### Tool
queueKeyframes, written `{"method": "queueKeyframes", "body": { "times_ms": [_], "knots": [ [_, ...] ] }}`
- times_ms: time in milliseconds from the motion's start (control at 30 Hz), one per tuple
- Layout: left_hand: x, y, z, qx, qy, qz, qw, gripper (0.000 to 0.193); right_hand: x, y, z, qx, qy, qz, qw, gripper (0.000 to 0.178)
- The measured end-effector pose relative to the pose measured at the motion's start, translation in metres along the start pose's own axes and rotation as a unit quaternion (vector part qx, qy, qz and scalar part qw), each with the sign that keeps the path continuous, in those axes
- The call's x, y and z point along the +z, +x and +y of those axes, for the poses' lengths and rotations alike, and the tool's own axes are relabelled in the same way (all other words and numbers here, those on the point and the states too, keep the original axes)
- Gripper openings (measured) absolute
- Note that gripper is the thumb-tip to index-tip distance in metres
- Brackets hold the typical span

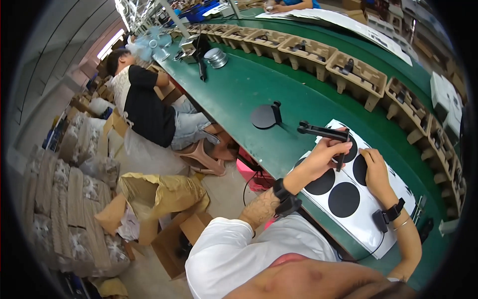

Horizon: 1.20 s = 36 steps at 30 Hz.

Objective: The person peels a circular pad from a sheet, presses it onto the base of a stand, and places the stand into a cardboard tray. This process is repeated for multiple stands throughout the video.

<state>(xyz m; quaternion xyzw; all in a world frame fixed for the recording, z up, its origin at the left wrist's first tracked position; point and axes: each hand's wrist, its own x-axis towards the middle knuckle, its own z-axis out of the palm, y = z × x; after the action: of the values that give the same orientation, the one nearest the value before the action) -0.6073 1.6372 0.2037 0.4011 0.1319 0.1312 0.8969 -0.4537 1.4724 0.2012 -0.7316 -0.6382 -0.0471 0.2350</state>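
Note:
My left hand (328,152) is closed around a black stand (323,131), whose slim arm points left with a knobbed joint at its end. Over the white sheet (371,226) of black round stickers, my right hand (377,172) has its fingers curled at the edge of one black round sticker (359,171). The hand covers part of that sticker, and whether it is pinched is hidden. Nearer to me lies another sticker (343,199), flat on the sheet. Left of the sheet, a similar black stand with a round base (264,117) rests on the green table.
Tan moulded trays (356,74) holding black parts run in a curved row along the far side of the green table (234,94). Silver round discs (216,58) are stacked farther off. A seated co-worker (149,102), cartons (174,244) and wrapped bundles (74,214) occupy the left.

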Motion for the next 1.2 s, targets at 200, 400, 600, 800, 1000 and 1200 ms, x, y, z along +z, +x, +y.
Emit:
{"method": "queueKeyframes", "body": {
  "times_ms": [200,400,600,800,1000,1200],
  "knots": [
    [-0.004,0.027,0.006,-0.06,-0.106,0.053,0.991,0.044,-0.006,0.012,-0.007,0.025,0.026,0.004,0.999,0.044],
    [-0.019,0.028,0.01,-0.087,-0.171,0.048,0.98,0.051,-0.009,0.019,-0.014,0.021,0.023,-0.002,1.0,0.043],
    [-0.023,0.024,0.011,-0.086,-0.179,0.058,0.978,0.052,-0.017,0.013,-0.013,0.018,0.035,0.011,0.999,0.043],
    [-0.029,0.021,0.013,-0.081,-0.183,0.07,0.977,0.051,-0.052,-0.008,-0.021,0.06,0.128,0.079,0.987,0.036],
    [-0.028,0.016,0.009,-0.066,-0.192,0.06,0.977,0.047,-0.082,-0.108,0.002,0.208,0.216,0.178,0.937,0.016],
    [-0.028,0.011,0.003,-0.051,-0.15,0.041,0.987,0.034,-0.063,-0.158,-0.062,0.356,0.257,0.382,0.813,0.009]
  ]
}}
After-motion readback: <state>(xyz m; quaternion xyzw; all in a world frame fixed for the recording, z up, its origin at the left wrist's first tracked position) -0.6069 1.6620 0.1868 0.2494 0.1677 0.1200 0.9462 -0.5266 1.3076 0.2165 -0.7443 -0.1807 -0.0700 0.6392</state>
